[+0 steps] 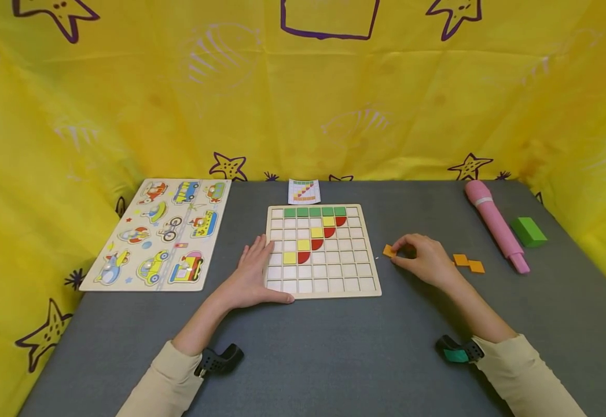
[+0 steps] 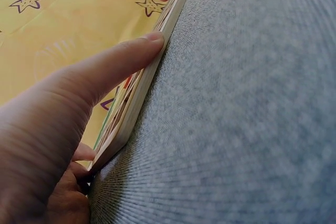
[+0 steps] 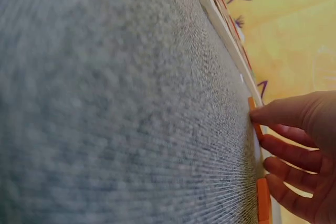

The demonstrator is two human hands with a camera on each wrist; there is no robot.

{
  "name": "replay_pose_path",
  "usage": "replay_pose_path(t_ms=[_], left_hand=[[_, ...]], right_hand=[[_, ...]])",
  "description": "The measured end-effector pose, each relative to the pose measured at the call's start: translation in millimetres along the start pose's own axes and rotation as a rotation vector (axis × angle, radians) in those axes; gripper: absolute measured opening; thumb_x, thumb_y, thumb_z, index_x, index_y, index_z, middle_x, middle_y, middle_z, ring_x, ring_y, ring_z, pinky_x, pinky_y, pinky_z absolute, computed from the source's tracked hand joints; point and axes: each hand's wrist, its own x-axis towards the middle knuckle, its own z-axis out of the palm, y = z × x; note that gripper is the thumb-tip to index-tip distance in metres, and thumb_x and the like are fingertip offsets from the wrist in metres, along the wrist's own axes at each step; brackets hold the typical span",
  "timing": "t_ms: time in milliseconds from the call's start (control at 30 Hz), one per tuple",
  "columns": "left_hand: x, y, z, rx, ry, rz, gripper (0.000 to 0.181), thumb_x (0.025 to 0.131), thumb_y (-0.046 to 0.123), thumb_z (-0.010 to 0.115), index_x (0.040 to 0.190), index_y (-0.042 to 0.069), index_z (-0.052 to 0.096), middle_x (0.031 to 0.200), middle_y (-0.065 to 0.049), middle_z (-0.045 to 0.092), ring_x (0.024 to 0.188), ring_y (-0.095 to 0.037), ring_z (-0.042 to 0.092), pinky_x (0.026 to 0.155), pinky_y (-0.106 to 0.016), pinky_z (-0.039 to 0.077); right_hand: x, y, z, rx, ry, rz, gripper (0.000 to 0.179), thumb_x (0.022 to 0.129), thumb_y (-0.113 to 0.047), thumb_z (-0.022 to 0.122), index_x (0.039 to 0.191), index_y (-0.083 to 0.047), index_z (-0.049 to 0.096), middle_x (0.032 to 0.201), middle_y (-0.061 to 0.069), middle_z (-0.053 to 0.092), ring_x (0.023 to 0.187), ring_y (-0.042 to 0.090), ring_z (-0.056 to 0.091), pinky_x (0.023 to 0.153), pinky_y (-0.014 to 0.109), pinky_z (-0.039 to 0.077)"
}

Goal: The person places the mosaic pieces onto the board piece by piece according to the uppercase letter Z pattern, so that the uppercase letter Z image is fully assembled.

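A wooden grid board (image 1: 339, 296) lies on the grey table. Several green tiles (image 1: 315, 212) fill part of its top row, with yellow squares (image 1: 303, 245) and red rounded pieces (image 1: 316, 244) running diagonally below. My left hand (image 1: 248, 277) rests against the board's left side, fingers extended; its thumb (image 2: 142, 50) touches the front edge in the left wrist view. Right of the board, my right hand (image 1: 426, 260) pinches an orange square tile (image 1: 388, 251) between thumb and fingers, close over the table. Two more orange tiles (image 1: 477, 266) lie beside the right wrist.
A small pattern card (image 1: 304, 191) sits behind the board. On the left lies a vehicle puzzle board (image 1: 141, 255). At right are a pink cylindrical stick (image 1: 498, 223) and a green block (image 1: 529, 231). Yellow printed cloth (image 1: 303, 87) surrounds the table's back and sides.
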Motion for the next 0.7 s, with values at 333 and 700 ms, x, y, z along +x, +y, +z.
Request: replay_pose_path(t_ms=[333,700], left_hand=[[-0.4,-1.4,1.1,-0.003,0.007,-0.001,0.129,0.064,0.060,0.083,0.153,-0.006,0.017,0.160,-0.025,0.005,0.148,-0.035,-0.001,0.115,-0.056,0.001],[0.1,-4.8,2.5,0.011,0.003,0.009,0.129,0.065,0.063,0.080,0.154,-0.004,0.015,0.160,-0.024,0.002,0.148,-0.035,-0.003,0.115,-0.055,0.000]], right_hand=[[1.4,1,1,0.023,0.011,0.024,0.019,0.083,-0.014,0.077,0.098,-0.004,0.069,0.096,0.012,0.068,0.087,0.029,0.059,0.080,0.046,0.045],[6.2,-20,14,0.162,-0.014,0.082,0.022,0.083,-0.021,0.079,0.100,-0.009,0.070,0.095,0.006,0.068,0.084,0.021,0.058,0.072,0.034,0.047]])
